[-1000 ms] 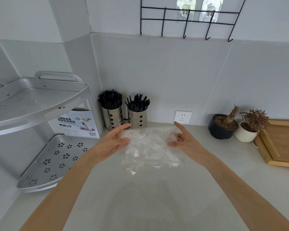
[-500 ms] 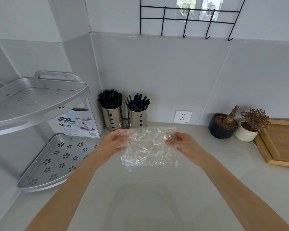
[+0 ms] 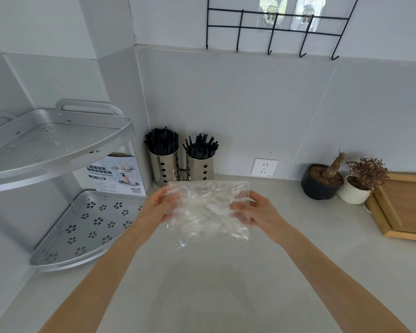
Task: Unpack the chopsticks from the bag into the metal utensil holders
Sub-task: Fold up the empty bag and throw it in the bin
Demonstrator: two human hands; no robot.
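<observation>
A crumpled clear plastic bag [image 3: 208,210] hangs above the grey counter, and no chopsticks show inside it. My left hand [image 3: 157,207] grips its left edge. My right hand [image 3: 257,211] grips its right edge, fingers curled into the plastic. Behind the bag, in the corner, stand two metal utensil holders: the left holder [image 3: 165,168] and the right holder [image 3: 200,168]. Each is packed with upright black chopsticks [image 3: 162,143].
A two-tier silver corner rack [image 3: 58,145] fills the left side, with a printed box [image 3: 115,175] behind it. On the right are a black plant pot [image 3: 321,183], a white plant pot [image 3: 354,192] and a wooden tray [image 3: 408,207]. A black hook rail [image 3: 271,27] hangs on the wall.
Both hands went from loosely touching the bag with open fingers to gripping its two sides. The bag is now gathered and held a little closer to me.
</observation>
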